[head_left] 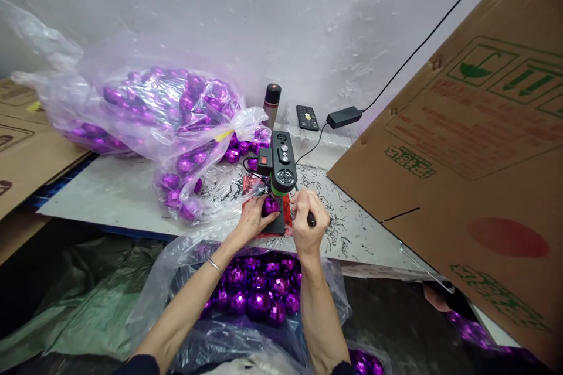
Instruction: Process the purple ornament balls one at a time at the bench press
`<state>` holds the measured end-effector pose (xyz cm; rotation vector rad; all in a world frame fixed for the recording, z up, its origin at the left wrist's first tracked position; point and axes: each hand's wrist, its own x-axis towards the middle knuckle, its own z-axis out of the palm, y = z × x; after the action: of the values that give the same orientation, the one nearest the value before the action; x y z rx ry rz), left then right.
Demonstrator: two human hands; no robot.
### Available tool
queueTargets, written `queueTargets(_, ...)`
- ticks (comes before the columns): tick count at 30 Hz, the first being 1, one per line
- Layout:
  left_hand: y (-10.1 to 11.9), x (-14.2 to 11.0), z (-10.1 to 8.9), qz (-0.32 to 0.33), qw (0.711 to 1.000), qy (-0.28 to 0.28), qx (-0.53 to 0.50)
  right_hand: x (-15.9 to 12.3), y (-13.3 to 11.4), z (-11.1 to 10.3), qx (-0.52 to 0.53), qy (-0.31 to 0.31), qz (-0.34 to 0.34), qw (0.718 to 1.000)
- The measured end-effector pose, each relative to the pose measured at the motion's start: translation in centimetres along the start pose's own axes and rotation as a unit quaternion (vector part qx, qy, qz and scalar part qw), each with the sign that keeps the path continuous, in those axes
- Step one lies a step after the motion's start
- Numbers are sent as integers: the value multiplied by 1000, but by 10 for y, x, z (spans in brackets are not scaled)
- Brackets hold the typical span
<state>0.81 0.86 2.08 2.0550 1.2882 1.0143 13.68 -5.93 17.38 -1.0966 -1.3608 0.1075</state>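
A small black press-like machine (284,161) with a red switch stands on the worktable. Under its head, my left hand (253,218) has its fingers closed around a shiny purple faceted ball (271,205), which sits over the black base (276,225). My right hand (309,217) is wrapped round a black-ended lever handle (311,220) at the machine's right side. Nearer to me, a clear plastic bag (162,281) lies open with many purple balls (259,290) in it. Part of the held ball is hidden by my fingers and the machine head.
A large clear bag (88,91) of purple balls lies at the left, some spilling out. Behind the machine stand a bottle (272,102), a phone-like black item (307,118) and a power adapter (344,117). Black scraps litter the table (109,187). A cardboard box (461,170) leans at right.
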Motion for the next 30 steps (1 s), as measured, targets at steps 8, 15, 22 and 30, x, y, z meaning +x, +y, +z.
queueTargets(8,-9,-9,15,13,997,39,-69,-14,10,1,7,8,-20,1000)
queueTargets(15,-8,-9,12,12,997,33,-70,-38,26,9,0,33,-37,999)
queueTargets(22,-9,-11,15,33,997,49,-43,-55,49,16,22,45,-78,996)
queueTargets(30,-13,-13,17,51,996,59,-44,-65,61,17,17,50,-74,996)
